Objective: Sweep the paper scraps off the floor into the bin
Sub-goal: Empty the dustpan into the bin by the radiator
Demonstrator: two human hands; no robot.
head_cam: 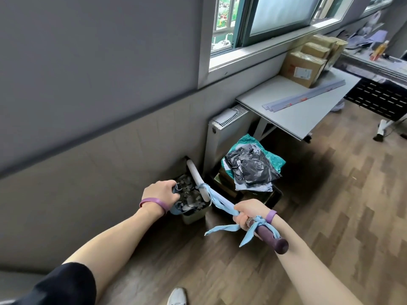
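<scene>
My left hand [161,192] is closed on the handle of a blue dustpan [175,209], which it holds against the top of a small pale bin [193,216] by the wall. Grey and white paper scraps [189,195] are heaped there; I cannot tell whether they lie in the pan or in the bin. My right hand [248,214] grips a long stick with a purple end [272,239] and light blue cloth [220,202] tied round it. The stick points toward the bin. A white tube [195,175] rises from the bin's far side.
Black and teal plastic bags [253,166] lie piled on boxes to the right of the bin. Behind them is a white radiator [229,119] under the window. A grey table [297,106] with cardboard boxes [306,62] stands further right. Wood floor [308,216] stretches right. My white shoe [177,297] shows below.
</scene>
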